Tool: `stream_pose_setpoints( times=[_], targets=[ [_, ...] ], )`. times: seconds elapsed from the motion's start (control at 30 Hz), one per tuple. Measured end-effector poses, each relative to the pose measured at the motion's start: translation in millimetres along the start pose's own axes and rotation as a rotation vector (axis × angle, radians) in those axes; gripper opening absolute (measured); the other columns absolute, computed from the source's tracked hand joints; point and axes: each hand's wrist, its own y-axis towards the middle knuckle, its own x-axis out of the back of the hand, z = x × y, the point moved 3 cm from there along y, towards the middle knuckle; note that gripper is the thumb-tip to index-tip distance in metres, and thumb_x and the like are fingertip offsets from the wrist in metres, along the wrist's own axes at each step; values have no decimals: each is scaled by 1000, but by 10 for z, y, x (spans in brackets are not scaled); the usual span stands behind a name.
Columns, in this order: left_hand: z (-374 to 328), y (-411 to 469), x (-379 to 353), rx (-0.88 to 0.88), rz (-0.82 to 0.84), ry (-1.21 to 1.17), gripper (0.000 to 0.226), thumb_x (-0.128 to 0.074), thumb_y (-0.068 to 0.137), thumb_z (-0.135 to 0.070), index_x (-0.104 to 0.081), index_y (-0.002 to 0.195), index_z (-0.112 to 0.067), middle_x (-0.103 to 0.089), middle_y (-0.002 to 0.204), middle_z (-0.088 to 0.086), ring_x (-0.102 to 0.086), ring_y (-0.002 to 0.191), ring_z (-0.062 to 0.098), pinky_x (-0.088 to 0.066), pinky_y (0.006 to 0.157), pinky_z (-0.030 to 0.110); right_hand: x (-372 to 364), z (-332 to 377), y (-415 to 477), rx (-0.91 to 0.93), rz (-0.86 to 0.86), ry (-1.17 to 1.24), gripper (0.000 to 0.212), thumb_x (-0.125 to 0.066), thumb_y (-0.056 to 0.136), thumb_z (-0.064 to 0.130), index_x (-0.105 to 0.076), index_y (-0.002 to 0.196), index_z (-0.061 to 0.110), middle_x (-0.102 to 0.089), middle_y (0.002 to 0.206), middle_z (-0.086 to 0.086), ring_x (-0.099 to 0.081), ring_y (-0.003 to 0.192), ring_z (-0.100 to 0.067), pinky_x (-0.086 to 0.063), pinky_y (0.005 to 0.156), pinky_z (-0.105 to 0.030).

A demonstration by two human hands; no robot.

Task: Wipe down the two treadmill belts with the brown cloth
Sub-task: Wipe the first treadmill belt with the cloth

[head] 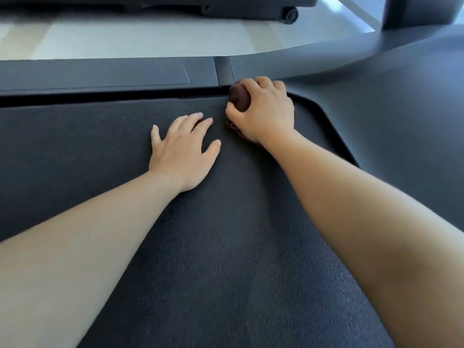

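Note:
A dark textured treadmill belt point(226, 234) fills most of the head view. My right hand point(263, 110) grips the bunched brown cloth point(239, 97) and holds it against the belt's far corner, where the belt meets the side rail point(100, 76) and the front cover point(376, 101). Most of the cloth is hidden under my fingers. My left hand point(183, 149) lies flat on the belt just left of the right hand, fingers spread and holding nothing.
Beyond the grey side rail lies a pale floor point(150, 36). The dark base of another machine with a small wheel point(291, 15) stands at the top. A dark upright post point(411, 11) rises at the top right.

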Motion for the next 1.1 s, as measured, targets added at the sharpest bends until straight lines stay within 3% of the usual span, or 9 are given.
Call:
stream_pose_setpoints(
  times=[0.1,0.23,0.37,0.6,0.9,1.1],
  targets=[
    [18,-6,-8,-7,-20,2,55,-34,91,-52,-29,143,-34,-21,153,-13,-10,141,9,-1,111,57,-4,-55,70,29,-5,-4,55,-45,79,62,-54,123,32,-53,125,4,-43,116,-26,-39,80,-35],
    [10,4,1,-13,-30,-7,56,-35,91,-53,-30,143,-34,-22,153,-13,-11,141,10,-2,112,57,90,-181,-73,70,22,21,55,-47,80,60,-52,127,31,-51,131,5,-41,121,-25,-39,85,-35],
    [16,5,2,-12,-38,0,56,-35,91,-52,-30,143,-31,-23,153,-11,-12,142,13,-3,112,59,345,-493,-376,-39,34,-22,56,-48,81,60,-51,130,31,-50,133,5,-38,123,-26,-40,89,-37],
    [-83,-103,-23,-72,72,85,71,-28,87,-61,-17,148,-27,-8,158,-8,-3,144,20,-2,113,56,514,-605,-927,-64,37,-85,59,-49,82,59,-50,132,29,-48,136,1,-37,123,-29,-40,88,-39],
    [-62,-76,-20,-88,6,47,68,-38,85,-64,-27,144,-31,-19,154,-8,-10,143,17,-5,113,54,316,-506,-433,-117,41,-70,61,-42,83,60,-48,133,26,-47,135,-4,-36,123,-33,-37,94,-45],
    [-96,-131,10,-86,22,43,68,-37,87,-61,-26,145,-28,-19,155,-6,-10,143,20,-5,114,53,486,-525,-741,-42,116,-74,63,-45,83,59,-45,137,27,-44,140,-5,-36,123,-35,-38,100,-44]
  ],
)
